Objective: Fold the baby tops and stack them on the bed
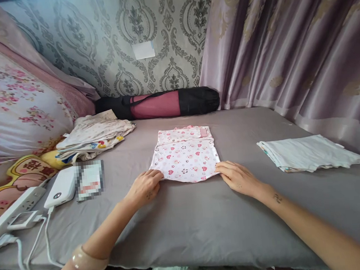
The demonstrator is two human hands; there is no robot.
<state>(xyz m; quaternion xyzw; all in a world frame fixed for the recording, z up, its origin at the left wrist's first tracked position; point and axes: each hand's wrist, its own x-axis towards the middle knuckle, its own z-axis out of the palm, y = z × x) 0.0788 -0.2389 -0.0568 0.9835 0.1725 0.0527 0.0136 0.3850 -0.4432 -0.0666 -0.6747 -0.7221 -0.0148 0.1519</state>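
A white cloth garment point(185, 160) printed with pink hearts and small flowers lies flat on the grey-covered surface, its far part folded over into a band with a pink patch. My left hand point(146, 187) pinches its near left corner. At the near right corner, my right hand point(237, 177) grips the cloth between thumb and fingers. The near edge sags a little between the two hands. What kind of garment it is cannot be made out in its folded state.
Folded pale cloths point(310, 152) lie at the right. At the left are a pile of clothes point(95, 134), a white power bank point(60, 187), a power strip point(14, 214) with cables and a yellow cushion point(24, 175). A black and pink rolled bag point(156, 105) lies along the wall.
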